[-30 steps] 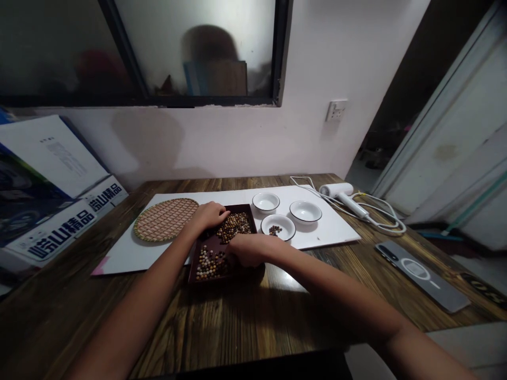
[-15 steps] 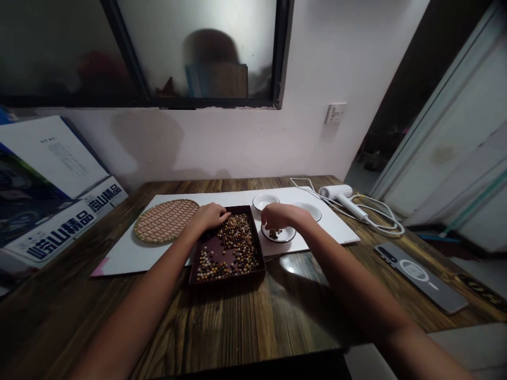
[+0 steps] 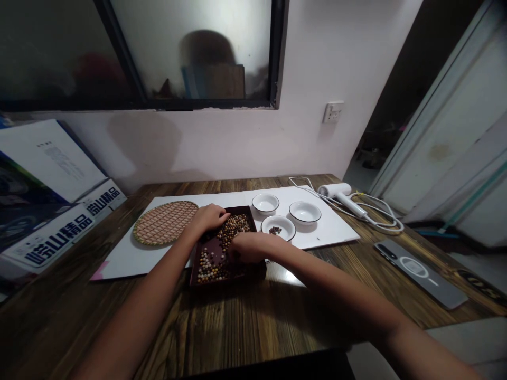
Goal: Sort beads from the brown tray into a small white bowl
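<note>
A dark red tray (image 3: 214, 244) holds many small beads (image 3: 209, 268) in brown, yellow and pale tones. My left hand (image 3: 210, 217) rests at the tray's upper left edge, its fingers curled over the beads; whatever they hold is hidden. Over the tray's right side, my right hand (image 3: 247, 247) points down into the beads with its fingertips hidden. Just right of the tray stands a white bowl (image 3: 288, 229) with several brown beads (image 3: 274, 230) in it. Behind it are a second white bowl (image 3: 265, 202) and a third white bowl (image 3: 304, 211), both without beads.
A woven oval mat (image 3: 164, 222) lies on the white board (image 3: 122, 258), left of the tray. On the wooden table (image 3: 237, 327) are a white hair dryer (image 3: 344, 198) with its cord and a grey phone (image 3: 422, 273). Printed boxes (image 3: 59, 232) stand at the left.
My right hand has moved left from above the front bowl into the tray, uncovering that bowl and its beads. My left hand has stayed at the tray's edge.
</note>
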The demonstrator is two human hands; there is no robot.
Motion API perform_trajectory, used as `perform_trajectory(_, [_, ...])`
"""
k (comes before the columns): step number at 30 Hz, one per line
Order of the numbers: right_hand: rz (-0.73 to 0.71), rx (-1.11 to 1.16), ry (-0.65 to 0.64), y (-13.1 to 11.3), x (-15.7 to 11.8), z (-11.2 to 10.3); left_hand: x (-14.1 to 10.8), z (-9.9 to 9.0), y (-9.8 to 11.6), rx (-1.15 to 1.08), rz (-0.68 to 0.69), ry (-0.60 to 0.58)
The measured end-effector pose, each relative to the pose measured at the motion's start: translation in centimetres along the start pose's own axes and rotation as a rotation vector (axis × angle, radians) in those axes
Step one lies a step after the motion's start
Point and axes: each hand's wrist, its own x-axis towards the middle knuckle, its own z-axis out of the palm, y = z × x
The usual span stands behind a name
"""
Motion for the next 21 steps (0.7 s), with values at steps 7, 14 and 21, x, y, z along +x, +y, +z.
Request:
perform_trajectory(7, [-0.070, 0.082, 0.072, 0.6, 0.4, 0.1, 0.0, 0.1, 0.0, 0.006, -0.004, 0.003])
perform_trajectory(14, [-0.115, 0.096, 0.151, 1.2, 1.1, 1.0, 0.0, 0.1, 0.0, 0.009, -0.008, 0.005])
perform_trajectory(21, [-0.106, 0.198, 0.609, 1.8, -1.6, 4.4, -0.1, 0.1, -0.1, 0.001, -0.010, 0.007])
